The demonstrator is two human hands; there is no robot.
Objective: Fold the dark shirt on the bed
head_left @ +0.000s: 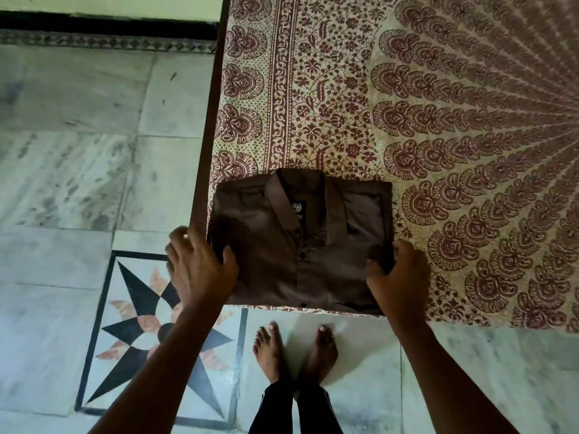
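The dark brown shirt (291, 245) lies folded into a neat rectangle at the near left corner of the bed (438, 104), collar up and buttons showing down the front. My left hand (200, 264) grips its left edge, fingers curled under the fabric. On the opposite side, my right hand (399, 270) holds the right edge with the thumb on top. Both hands sit at the shirt's lower half.
The bed wears a cream sheet with a maroon floral print, and its dark wooden frame (210, 120) runs along the left side. Marble floor (78, 151) with a black star inlay (150, 333) lies to the left. My bare feet (294, 352) stand at the bed's near edge.
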